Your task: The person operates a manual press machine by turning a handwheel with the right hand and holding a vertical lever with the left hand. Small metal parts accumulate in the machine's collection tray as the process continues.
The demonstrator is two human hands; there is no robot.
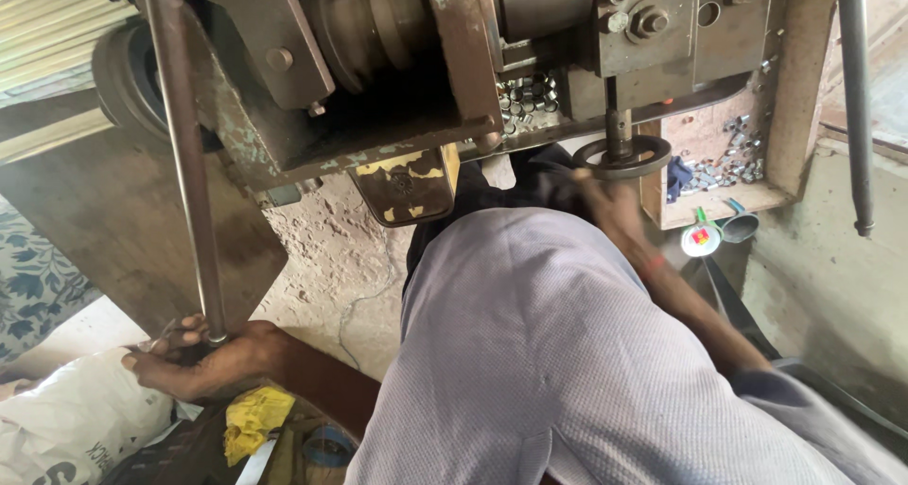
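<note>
Seen from above, the person's left hand (203, 357) sits low at the near left, fingers curled shut around the bottom end of a long steel rod (184, 154), which rises almost straight away from that hand toward the far left edge of a heavy, worn machine (378, 69). The right hand (610, 206) reaches to the far right, up against a small round handwheel (621, 156) under the machine; motion blur hides whether its fingers grip the rim. A white sack (76, 423) and a yellow rag (253, 419) lie just beside the left hand.
</note>
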